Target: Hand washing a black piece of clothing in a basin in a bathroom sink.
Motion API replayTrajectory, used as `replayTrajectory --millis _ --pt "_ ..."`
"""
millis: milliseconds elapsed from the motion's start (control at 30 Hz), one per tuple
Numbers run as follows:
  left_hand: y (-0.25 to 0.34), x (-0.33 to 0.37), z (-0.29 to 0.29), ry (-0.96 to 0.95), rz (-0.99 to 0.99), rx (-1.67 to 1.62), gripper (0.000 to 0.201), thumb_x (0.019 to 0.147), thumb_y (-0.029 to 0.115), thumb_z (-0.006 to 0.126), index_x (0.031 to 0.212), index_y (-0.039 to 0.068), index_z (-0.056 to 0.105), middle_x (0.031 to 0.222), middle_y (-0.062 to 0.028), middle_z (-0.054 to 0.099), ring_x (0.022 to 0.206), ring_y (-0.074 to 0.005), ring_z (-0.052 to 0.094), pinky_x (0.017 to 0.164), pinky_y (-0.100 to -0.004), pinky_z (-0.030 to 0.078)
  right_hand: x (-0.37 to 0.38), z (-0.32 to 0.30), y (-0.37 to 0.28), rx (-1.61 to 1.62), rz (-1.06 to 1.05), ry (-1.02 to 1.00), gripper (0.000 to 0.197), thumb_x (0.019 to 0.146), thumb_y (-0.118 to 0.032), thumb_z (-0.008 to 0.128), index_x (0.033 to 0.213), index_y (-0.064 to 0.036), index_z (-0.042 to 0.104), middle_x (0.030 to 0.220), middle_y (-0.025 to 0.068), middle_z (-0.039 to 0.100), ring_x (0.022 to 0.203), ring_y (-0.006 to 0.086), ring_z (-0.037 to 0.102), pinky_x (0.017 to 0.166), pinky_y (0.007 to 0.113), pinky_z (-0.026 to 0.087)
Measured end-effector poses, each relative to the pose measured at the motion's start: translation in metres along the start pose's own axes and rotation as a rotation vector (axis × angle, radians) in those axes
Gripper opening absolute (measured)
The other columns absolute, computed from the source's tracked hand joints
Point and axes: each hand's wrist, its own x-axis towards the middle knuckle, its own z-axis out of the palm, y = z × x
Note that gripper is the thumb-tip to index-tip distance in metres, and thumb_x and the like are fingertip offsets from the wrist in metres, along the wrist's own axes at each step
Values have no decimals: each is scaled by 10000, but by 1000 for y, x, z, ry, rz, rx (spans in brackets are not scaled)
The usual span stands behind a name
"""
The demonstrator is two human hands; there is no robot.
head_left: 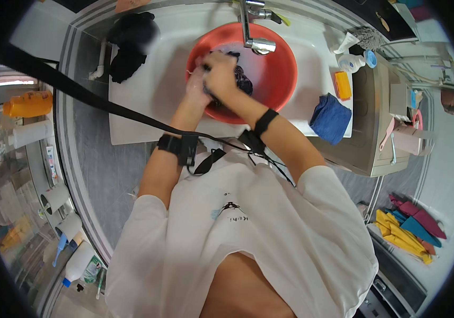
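A red plastic basin of cloudy, sudsy water stands in the white sink. In its left part, a dark patterned piece of clothing lies partly in the water and partly under my hands. My right hand is closed in a fist on a bunch of this wet cloth. Close against it, my left hand looks wet with foam and also grips the cloth, though its fingers are smeared by motion and partly covered.
Above the basin hangs a chrome faucet. Black clothing lies on the sink's left side. At right are folded blue denim, an orange bar and a white bottle. A black strap crosses the view before my forearms.
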Motion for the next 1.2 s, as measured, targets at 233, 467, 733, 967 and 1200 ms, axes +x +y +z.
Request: replayTrajectory --millis 233,467,733,967,1200 --pt "8 -16 40 398 43 326 348 979 287 304 1161 98 532 1117 -107 607 1016 -259 602 888 -421 483 -10 9 -20 145 207 -4 115 737 -181 660 714 -78 616 758 111 580 762 306 566 686 406 364" --pt "4 -11 34 439 87 288 356 985 309 323 1208 100 505 1161 -101 593 1053 -250 586 923 -418 468 3 15 -7 61 57 -5 132 660 -171 669 753 -83 639 813 101 596 804 302 559 741 410 350" --pt "14 10 -7 146 11 177 355 979 311 347 1207 90 506 1115 -101 613 989 -244 615 883 -407 490 -12 6 -30 133 135 -85 152 695 -193 670 768 -64 636 825 119 609 827 308 575 733 421 363" --pt "-1 12 8 288 26 315 314 952 354 396 1061 106 554 989 -92 646 858 -244 646 833 -406 517 15 4 3 19 194 10 141 682 -164 673 776 -64 638 807 129 612 826 306 582 743 424 361" --pt "-26 -14 18 -334 145 -69 324 944 329 426 1134 100 555 995 -89 643 877 -240 643 826 -394 524 -10 -3 -38 183 183 -71 149 688 -176 662 773 -59 626 799 138 610 817 320 580 755 419 367"
